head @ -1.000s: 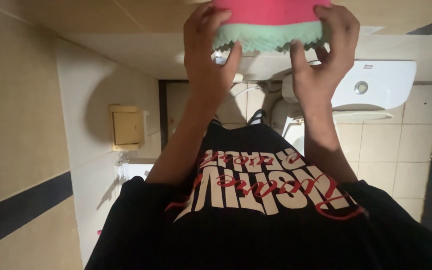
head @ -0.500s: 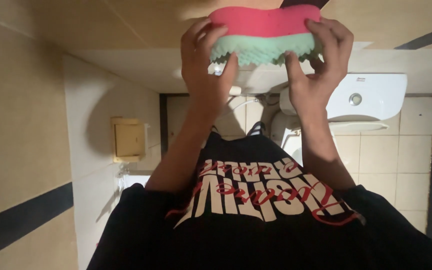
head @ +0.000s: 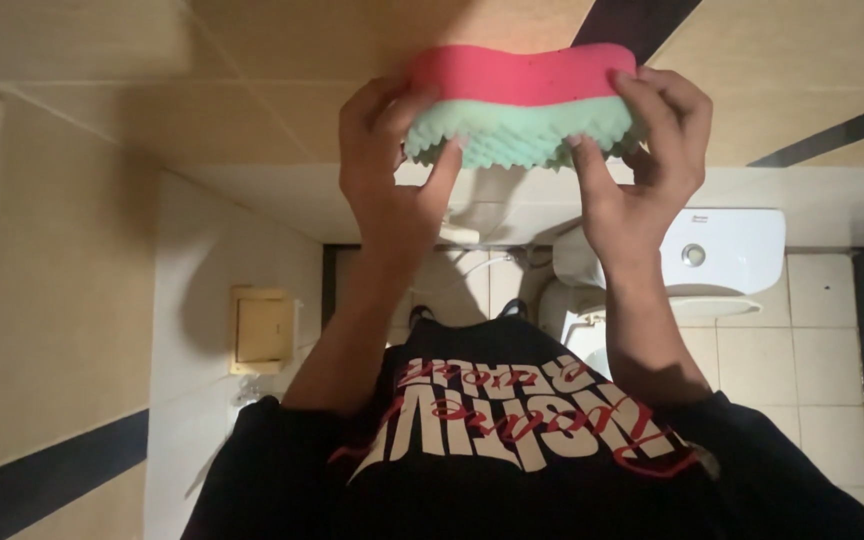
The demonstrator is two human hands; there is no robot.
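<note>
Both hands hold one sponge (head: 522, 105) between them, raised in front of the tan tiled wall (head: 102, 120). The sponge has a smooth pink layer and a ridged mint-green layer; in this view the pink sits above the green. The left hand (head: 392, 170) grasps the sponge's left end, fingers curled over the pink edge and thumb pressed into the green ridges. The right hand (head: 642, 165) grasps the right end the same way, thumb against the green side. Both grips are clenched on the sponge. Beside the right forearm, past the sponge, a white toilet tank (head: 722, 255) with a round button shows. On the other side of the sponge, near the left forearm, a yellow box (head: 264, 328) is fixed to the wall. A black shirt with printed lettering (head: 512, 430) fills the view nearest the camera.
</note>
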